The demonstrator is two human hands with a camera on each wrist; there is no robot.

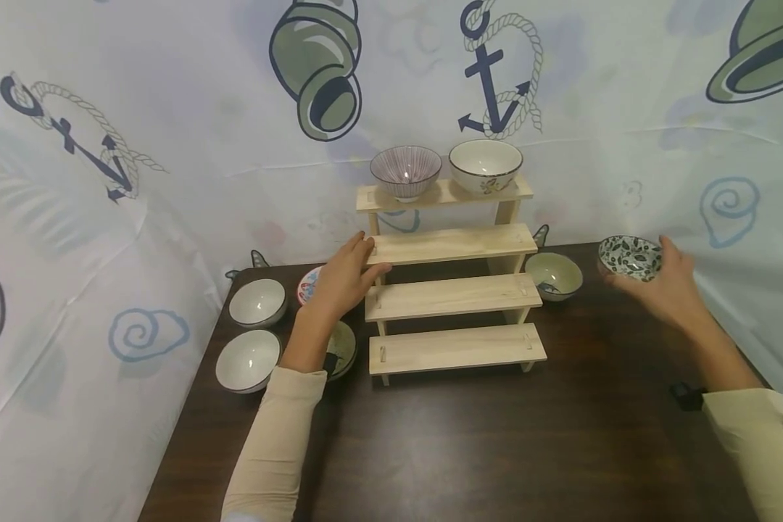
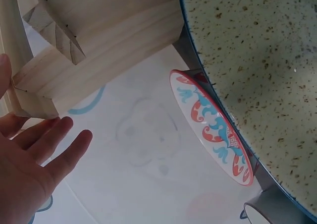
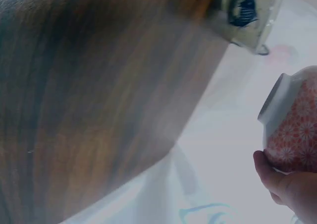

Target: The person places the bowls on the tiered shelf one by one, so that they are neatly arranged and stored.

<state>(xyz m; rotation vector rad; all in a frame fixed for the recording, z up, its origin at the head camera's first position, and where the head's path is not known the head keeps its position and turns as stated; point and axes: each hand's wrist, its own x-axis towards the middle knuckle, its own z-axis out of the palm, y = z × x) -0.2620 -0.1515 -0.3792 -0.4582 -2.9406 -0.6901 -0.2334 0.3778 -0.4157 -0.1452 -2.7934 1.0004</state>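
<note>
My left hand [image 1: 344, 279] is at the left end of the stepped wooden stand [image 1: 457, 245]. The left wrist view shows that hand [image 2: 34, 159] with the end of a board [image 2: 34, 102] between thumb and fingers, the outer fingers extended. At the right, my right hand [image 1: 672, 286] holds a small bowl [image 1: 629, 257] with dark leaf patterns inside. Its outside [image 3: 297, 130] is red with white flowers in the right wrist view, where the fingers [image 3: 270, 177] grip it from below. A purple-striped bowl [image 1: 407, 170] and a white bowl [image 1: 486, 165] stand on the top tier.
Two white bowls [image 1: 257, 302] [image 1: 248, 360] stand on the dark table [image 1: 496, 442] at the left. Near the left forearm are a red-rimmed patterned bowl [image 1: 307, 285] and a speckled green bowl [image 1: 343, 348]. Another green bowl [image 1: 553, 274] sits right of the stand. Patterned cloth [image 1: 202, 94] hangs behind.
</note>
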